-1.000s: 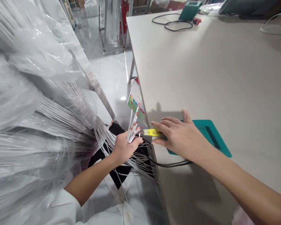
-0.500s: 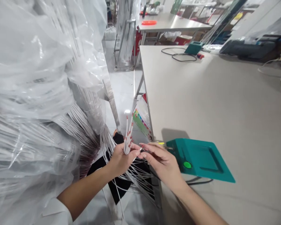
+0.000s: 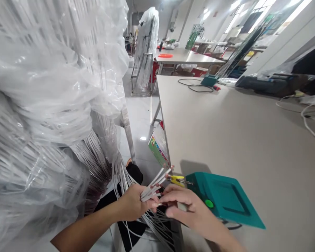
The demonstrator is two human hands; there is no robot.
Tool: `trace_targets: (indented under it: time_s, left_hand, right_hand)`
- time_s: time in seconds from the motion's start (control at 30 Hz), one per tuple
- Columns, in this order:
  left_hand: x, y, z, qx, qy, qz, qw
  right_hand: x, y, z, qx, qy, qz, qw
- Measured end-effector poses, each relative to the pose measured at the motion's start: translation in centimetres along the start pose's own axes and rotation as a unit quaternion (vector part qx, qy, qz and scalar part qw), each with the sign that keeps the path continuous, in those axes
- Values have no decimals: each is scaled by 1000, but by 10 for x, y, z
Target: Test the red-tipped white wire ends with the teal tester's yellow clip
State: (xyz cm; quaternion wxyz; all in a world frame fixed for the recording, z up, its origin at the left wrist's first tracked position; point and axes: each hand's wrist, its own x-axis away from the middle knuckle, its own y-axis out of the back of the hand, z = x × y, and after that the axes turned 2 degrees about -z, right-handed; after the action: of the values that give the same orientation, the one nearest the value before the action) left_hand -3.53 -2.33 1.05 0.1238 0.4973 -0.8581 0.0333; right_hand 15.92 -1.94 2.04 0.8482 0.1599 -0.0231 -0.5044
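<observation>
Several white wires [image 3: 152, 186] with reddish tips stand bunched in the left hand [image 3: 132, 203], which is closed around them; their ends fan toward two o'clock. Just beside it, at three o'clock, the right hand [image 3: 190, 207] has its thumb and fingers bent close to the bunch; whether they pinch a wire I cannot tell. At twelve o'clock from that hand, a yellow clip [image 3: 176, 180] juts from a teal device [image 3: 254, 218] with a green button [image 3: 209, 203], on the pale surface [image 3: 225, 140]. Plastic-wrapped bundles [image 3: 55, 94] fill the ten o'clock side. Far off, at twelve o'clock from the device, sits a smaller teal box [image 3: 209, 81].
</observation>
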Motion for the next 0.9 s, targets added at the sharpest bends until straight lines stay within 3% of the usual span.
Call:
trace_targets:
  time_s: [0.03, 0.1, 0.2, 0.43, 0.67, 0.8, 0.9]
  left_hand:
    - [0, 0, 3, 3, 13, 16, 1000]
    - [-1, -2, 7, 15, 49, 17, 999]
    - [-6, -6, 7, 47, 84, -46, 994]
    - [-21, -15, 3, 10, -10, -18, 1000]
    - [-30, -11, 11, 53, 34, 1, 998]
    - [-34, -9, 20, 173, 50, -104, 978]
    - [-36, -10, 24, 186, 49, -200, 961]
  right_hand:
    - [1, 7, 4, 4, 13, 14, 1000]
    - [3, 15, 8, 5, 35, -37, 999]
    - [1, 10, 4, 16, 21, -100, 995]
    - [-2, -27, -16, 31, -18, -137, 990]
    - [-1, -27, -23, 48, -41, -221, 973]
    - [-3, -26, -23, 38, -37, -227, 973]
    - [-3, -29, -25, 40, -34, -213, 976]
